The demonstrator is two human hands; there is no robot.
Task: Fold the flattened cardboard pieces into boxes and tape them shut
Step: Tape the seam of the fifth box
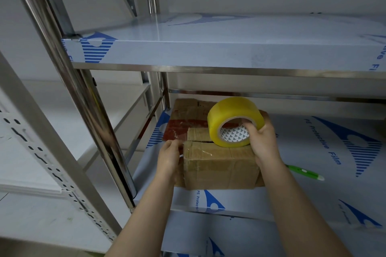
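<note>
A small folded cardboard box (219, 165) sits on the lower steel shelf (313, 183), its top flaps closed. My right hand (263, 142) grips a yellow roll of clear tape (231, 119), thumb inside the core, and the roll rests on the box top. A clear strip of tape (196, 148) runs from the roll across the top to the box's left edge. There my left hand (169, 156) pinches the free end of the tape against the box's left side. A flattened cardboard piece with a red patch (188, 119) lies behind the box.
A green and white pen-like tool (305, 172) lies on the shelf to the right of the box. Another shelf (208, 48) hangs close above. A chrome post (83, 94) and a perforated white upright (52, 162) stand at the left.
</note>
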